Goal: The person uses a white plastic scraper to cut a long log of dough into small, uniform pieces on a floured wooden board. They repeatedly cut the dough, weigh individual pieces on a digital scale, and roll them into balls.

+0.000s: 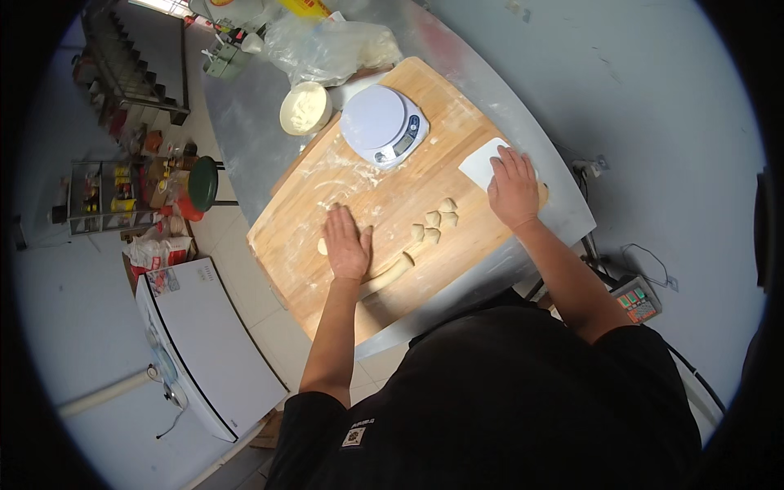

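My left hand (347, 246) lies palm down on a floured wooden board (392, 190). A small pale dough piece (322, 246) shows at its left edge; whatever is under the palm is hidden. Beside the wrist, a dough roll (392, 273) lies at a slant. Several small dough pieces (432, 218) sit grouped between my two hands. My right hand (513, 184) rests over a white flat scraper or sheet (484, 162) near the board's right corner; whether it grips this cannot be told. A white digital kitchen scale (380, 125) stands at the board's far side.
A bowl of flour (305, 109) and a clear plastic bag (331, 49) stand on the metal table (236, 135) beyond the board. A green stool (203, 184) and a white chest freezer (208, 349) are to the left. The wall (649, 110) borders the right side.
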Motion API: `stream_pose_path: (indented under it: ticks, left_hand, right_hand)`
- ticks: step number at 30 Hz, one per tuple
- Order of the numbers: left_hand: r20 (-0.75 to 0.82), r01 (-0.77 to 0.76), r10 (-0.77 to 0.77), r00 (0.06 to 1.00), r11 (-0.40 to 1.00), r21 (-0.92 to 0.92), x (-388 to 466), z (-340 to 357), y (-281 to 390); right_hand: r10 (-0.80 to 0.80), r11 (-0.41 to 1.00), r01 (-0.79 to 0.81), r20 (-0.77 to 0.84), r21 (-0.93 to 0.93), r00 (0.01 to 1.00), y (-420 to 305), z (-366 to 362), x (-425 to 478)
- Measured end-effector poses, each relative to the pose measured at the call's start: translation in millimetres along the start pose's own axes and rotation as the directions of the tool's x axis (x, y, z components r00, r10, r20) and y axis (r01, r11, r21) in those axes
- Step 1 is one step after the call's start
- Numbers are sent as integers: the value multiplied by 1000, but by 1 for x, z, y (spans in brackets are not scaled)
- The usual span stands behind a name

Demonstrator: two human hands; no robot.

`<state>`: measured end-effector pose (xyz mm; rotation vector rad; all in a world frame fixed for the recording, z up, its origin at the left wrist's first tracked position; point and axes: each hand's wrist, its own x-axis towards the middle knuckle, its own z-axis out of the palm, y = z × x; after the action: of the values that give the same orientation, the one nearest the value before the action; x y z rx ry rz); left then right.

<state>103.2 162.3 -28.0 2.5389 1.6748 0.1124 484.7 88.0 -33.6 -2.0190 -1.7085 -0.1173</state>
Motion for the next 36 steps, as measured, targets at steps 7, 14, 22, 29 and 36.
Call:
stream_pose_path:
  ticks: [7, 14, 22, 29, 36]
  left_hand:
    - [119, 43, 16, 993, 879, -475, 2, -49, 62]
    - [-60, -260, 263, 963, 845, -467, 11, -26, 102]
    - [-272, -55, -106, 956, 849, -526, 141, -45, 89]
    - [-327, -56, -150, 933, 838, -543, 130, -26, 69]
    - [-286, -18, -10, 958, 995, -96, 38, 3, 14]
  right_hand:
    - [30, 999, -31, 33, 19, 999, 2, 0, -1]
    - [8, 1000, -8, -9, 13, 1000, 1, 1, 0]
    - [4, 1000, -4, 3, -2, 1000, 2, 0, 0]
    - [10, 1000, -10, -28, 5, 1000, 1, 1, -1]
    - [30, 999, -30, 1, 36, 1000, 1, -3, -1]
